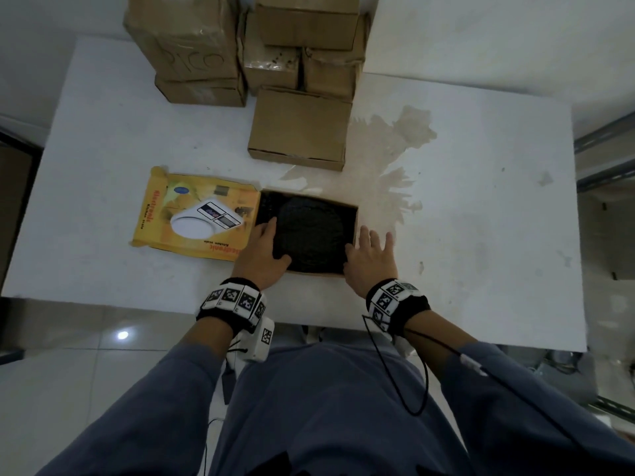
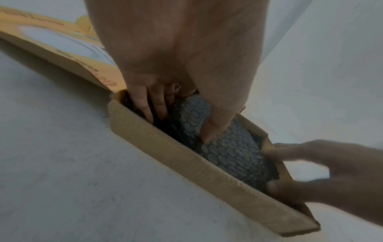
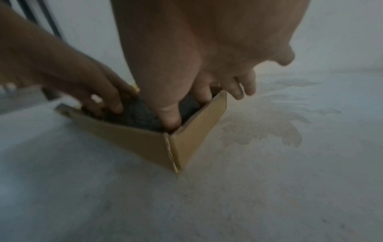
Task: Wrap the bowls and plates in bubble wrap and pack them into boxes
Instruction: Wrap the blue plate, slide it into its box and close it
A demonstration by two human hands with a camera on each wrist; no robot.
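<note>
A shallow cardboard box [image 1: 316, 272] lies open at the table's near edge, its yellow printed lid [image 1: 192, 214] folded flat to the left. Inside sits a round dish wrapped in dark bubble wrap [image 1: 311, 231]. My left hand [image 1: 266, 245] is at the box's left side: in the left wrist view its straight fingers [image 2: 145, 104] reach down between the wrapped dish [image 2: 228, 155] and the box wall [image 2: 186, 160], and its thumb presses on the wrap. My right hand [image 1: 367, 252] is at the right wall, thumb [image 3: 170, 117] inside the corner, fingers spread outside.
A closed brown box [image 1: 299, 127] stands just behind the open one, and several more cartons [image 1: 192, 46] are stacked at the back. A brownish stain [image 1: 388, 149] marks the white table [image 1: 481, 235] right of the boxes.
</note>
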